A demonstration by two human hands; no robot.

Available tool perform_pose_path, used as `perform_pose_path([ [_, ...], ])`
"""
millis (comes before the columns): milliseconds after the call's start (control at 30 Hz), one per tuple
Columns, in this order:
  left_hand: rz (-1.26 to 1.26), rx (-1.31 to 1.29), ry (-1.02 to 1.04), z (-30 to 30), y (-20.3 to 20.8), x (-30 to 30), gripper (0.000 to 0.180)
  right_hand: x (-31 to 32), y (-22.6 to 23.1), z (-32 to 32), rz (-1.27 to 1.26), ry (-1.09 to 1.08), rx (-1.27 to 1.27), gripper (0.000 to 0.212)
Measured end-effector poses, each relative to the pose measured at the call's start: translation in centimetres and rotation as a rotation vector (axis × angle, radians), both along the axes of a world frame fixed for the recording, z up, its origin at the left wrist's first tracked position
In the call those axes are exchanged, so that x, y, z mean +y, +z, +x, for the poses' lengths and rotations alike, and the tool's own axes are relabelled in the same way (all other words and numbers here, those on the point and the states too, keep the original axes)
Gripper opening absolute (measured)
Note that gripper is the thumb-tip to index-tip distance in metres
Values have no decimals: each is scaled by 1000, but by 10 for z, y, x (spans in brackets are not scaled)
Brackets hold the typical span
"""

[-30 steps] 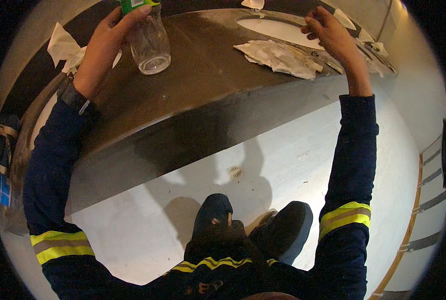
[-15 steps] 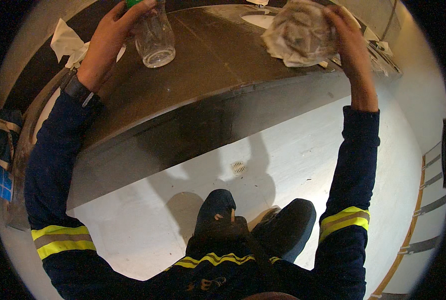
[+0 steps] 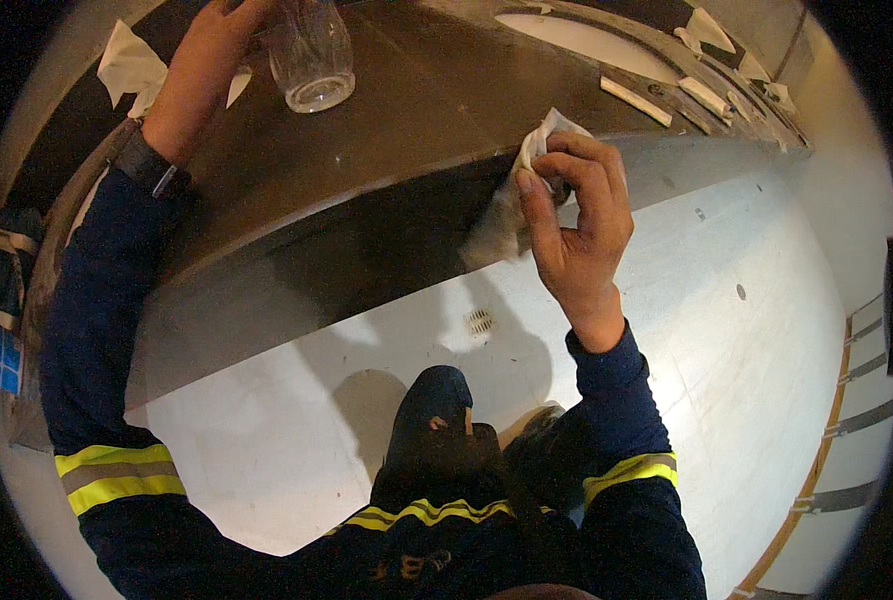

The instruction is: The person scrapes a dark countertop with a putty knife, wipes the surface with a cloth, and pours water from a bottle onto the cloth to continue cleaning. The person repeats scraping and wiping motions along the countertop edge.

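Observation:
At the top edge of the head view, my left hand (image 3: 199, 85) is closed around the upper part of a clear glass or plastic bottle (image 3: 312, 55). Its fingertips and the bottle's top are cut off by the picture's edge. The bottle tilts over the dark brown counter (image 3: 397, 130), base toward me. My right hand (image 3: 585, 225) pinches a crumpled whitish rag (image 3: 512, 215) between thumb and fingers. The rag hangs in front of the counter's front edge, its lower part smeared by motion.
Pale strips (image 3: 637, 102) lie on the counter's right end, beside an oval white opening (image 3: 592, 45). Crumpled white paper (image 3: 132, 70) is at the far left. Below, the pale floor (image 3: 257, 470) has a small drain grate (image 3: 480, 321). A wall rises at the right.
My right hand has brought the rag down and left, from over the counter to its front edge. The left hand and bottle have shifted slightly up in view.

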State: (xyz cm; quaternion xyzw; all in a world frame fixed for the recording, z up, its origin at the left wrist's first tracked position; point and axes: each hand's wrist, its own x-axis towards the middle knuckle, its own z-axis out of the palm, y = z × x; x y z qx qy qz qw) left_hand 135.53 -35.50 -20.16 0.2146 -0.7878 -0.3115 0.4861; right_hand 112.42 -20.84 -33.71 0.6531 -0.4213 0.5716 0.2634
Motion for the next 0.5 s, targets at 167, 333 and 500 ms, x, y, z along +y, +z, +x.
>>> perform_pose_path([
  [167, -27, 39, 45, -5, -5, -2, 50, -1, -11, -6, -14, 10, 8, 25],
  [333, -28, 9, 49, -2, -5, -6, 46, -2, -4, -8, 0, 33, 69, 28],
  [500, -64, -27, 70, -3, -8, 1, 43, -2, 14, -17, -15, 33, 294, 33],
])
